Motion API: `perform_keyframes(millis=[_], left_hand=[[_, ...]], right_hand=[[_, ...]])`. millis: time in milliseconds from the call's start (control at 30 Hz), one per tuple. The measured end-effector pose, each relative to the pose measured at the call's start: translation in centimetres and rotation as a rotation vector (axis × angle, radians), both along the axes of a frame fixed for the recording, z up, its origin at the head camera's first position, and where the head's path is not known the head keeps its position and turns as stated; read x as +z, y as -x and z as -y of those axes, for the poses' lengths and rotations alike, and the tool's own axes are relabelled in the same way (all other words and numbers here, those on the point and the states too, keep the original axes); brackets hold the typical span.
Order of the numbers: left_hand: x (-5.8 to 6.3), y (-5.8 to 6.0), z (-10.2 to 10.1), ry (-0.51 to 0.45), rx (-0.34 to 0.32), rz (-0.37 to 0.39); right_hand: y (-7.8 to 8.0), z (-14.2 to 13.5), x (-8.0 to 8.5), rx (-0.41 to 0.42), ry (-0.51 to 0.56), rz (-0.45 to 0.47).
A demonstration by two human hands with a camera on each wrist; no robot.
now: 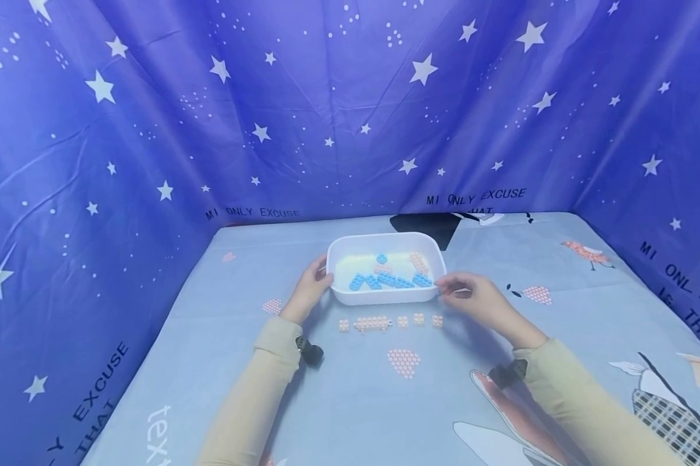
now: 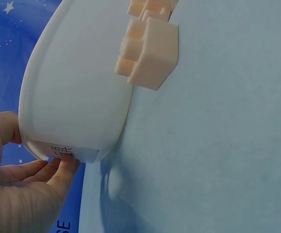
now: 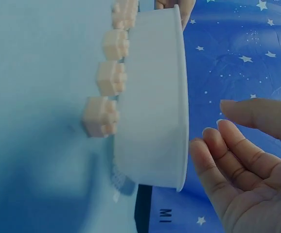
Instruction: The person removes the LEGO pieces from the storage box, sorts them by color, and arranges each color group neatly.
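A white plastic tub (image 1: pixel 384 298) sits toward the far side of the table. My left hand (image 1: pixel 310 288) grips its left end, the thumb at the rim and fingers against the labelled outer wall (image 2: pixel 77 149). Close by the right end is my right hand (image 1: pixel 474 294), its fingers loosely bent and thumb apart, with nothing between them in the right wrist view. Inside the tub lie several blue building bricks (image 1: pixel 386 279) and some peach bricks (image 1: pixel 418 262). Along the near side stand a long peach brick piece (image 1: pixel 373 323) and several small peach bricks (image 1: pixel 403 321).
A pale blue printed cloth (image 1: pixel 338 401) covers the table. Blue star-patterned curtains (image 1: pixel 326 97) enclose the back and both sides. A dark device (image 1: pixel 311 353) is strapped to the left wrist, another (image 1: pixel 508 373) to the right.
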State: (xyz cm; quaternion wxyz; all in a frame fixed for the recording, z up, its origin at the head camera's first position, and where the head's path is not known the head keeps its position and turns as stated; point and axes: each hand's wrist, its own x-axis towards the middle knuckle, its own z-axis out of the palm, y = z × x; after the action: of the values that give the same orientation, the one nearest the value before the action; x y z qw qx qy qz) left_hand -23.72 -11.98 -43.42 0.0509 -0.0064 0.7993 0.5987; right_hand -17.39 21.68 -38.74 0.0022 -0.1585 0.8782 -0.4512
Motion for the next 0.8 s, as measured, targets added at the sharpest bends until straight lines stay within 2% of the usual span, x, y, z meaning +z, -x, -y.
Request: perform_keyframes(millis=[300, 600, 800], left_hand=[[-0.1, 0.0, 0.1, -0.001, -0.007, -0.007], [0.0, 0.1, 0.0, -0.01, -0.001, -0.005], [-0.1, 0.1, 0.1, -0.018, 0.001, -0.006]], right_hand=[[1.4, 2.1, 1.4, 0.001, 0.012, 0.007], [3.7, 3.2, 1.6, -0.046, -0.012, 0.058], [5.2, 4.1, 1.1, -0.081, -0.036, 0.098]])
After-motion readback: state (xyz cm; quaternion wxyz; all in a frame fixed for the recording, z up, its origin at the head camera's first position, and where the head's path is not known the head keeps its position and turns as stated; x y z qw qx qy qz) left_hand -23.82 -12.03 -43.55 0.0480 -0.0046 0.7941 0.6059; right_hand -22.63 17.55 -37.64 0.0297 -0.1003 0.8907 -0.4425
